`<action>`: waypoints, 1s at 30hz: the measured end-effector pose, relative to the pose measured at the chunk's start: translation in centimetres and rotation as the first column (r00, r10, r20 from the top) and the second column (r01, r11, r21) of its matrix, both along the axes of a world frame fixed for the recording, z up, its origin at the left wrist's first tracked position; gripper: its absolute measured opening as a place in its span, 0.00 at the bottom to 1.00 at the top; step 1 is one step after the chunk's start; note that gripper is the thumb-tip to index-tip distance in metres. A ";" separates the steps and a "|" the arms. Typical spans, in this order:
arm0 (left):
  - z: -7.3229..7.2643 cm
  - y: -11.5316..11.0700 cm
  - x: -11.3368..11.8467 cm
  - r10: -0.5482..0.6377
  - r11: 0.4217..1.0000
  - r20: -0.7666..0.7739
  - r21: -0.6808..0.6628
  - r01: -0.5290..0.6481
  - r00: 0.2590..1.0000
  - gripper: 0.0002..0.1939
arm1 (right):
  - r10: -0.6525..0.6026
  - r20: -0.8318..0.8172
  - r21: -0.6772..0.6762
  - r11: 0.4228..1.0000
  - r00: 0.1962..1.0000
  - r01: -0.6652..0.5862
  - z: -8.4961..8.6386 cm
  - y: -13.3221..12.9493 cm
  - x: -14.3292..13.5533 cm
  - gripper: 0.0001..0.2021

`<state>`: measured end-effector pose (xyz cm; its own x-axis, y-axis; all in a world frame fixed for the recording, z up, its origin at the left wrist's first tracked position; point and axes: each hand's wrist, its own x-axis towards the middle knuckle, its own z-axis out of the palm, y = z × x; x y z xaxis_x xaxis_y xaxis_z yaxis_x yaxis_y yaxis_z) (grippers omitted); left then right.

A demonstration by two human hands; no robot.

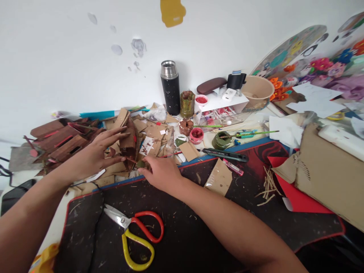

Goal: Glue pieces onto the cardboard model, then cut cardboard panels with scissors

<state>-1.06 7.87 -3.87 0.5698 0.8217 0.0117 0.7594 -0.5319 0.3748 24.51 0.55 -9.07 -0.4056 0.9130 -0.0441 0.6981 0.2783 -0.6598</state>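
My left hand [99, 151] reaches over the pile of scraps with its fingers stretched out and apart. Its fingertips are close to an upright piece of brown-painted cardboard [129, 140]; whether they touch it I cannot tell. My right hand [160, 172] is closed in a pinch at the mat's far edge, on a small dark green piece [140, 164] with a thin reddish-brown stem pointing left. The fingers partly hide this piece. More brown-painted cardboard pieces [66, 138] lie heaped left of my left hand. Loose cardboard scraps [155, 132] are spread beyond my hands.
Scissors [125, 222] with red and yellow handles lie open on the dark mat [182, 235]. Behind stand a black flask [170, 93] and paint pots, including a green one [222, 140] with a brush across it. A utility knife [224, 154] and large cardboard [332, 174] are at right.
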 end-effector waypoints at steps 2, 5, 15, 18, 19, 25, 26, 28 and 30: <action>0.0 0.0 0.0 0.001 1.000 -0.002 0.004 -0.001 1.000 0.44 | -0.001 -0.002 -0.005 1.000 1.000 0.001 0.0 0.0 0.0 0.18; 0.0 0.0 0.0 0.000 1.000 -0.005 0.013 0.000 1.000 0.44 | 0.006 -0.008 -0.015 1.000 1.000 -0.006 0.2 0.0 0.1 0.18; 0.1 0.0 0.0 0.001 1.000 -0.018 0.006 -0.001 1.000 0.45 | 0.002 0.003 -0.007 1.000 1.000 -0.002 0.3 0.0 0.1 0.19; 0.2 0.1 0.0 -0.001 1.000 -0.030 -0.011 0.001 1.000 0.44 | 0.002 -0.001 -0.012 1.000 1.000 -0.002 0.3 -0.1 0.1 0.19; 0.3 0.1 0.0 -0.001 1.000 -0.031 -0.018 0.001 1.000 0.44 | 0.003 -0.006 -0.011 1.000 1.000 -0.003 0.3 -0.1 0.1 0.19; 0.4 0.1 0.1 0.013 0.999 -0.020 -0.029 -0.014 1.000 0.45 | 0.006 -0.011 -0.011 1.000 1.000 -0.007 0.2 0.0 0.1 0.18; 0.4 0.1 0.1 0.012 1.000 -0.025 -0.027 -0.012 1.000 0.45 | 0.006 -0.008 -0.011 1.000 1.000 -0.006 0.2 0.0 0.1 0.18; 0.4 0.1 0.2 0.005 1.000 -0.031 -0.016 -0.005 0.999 0.44 | 0.007 -0.002 -0.012 1.000 1.000 -0.007 0.2 0.0 0.1 0.18; 0.5 0.0 0.3 0.001 1.000 -0.032 -0.009 -0.001 0.999 0.44 | 0.011 0.005 -0.017 1.000 1.000 -0.011 0.3 0.0 0.1 0.18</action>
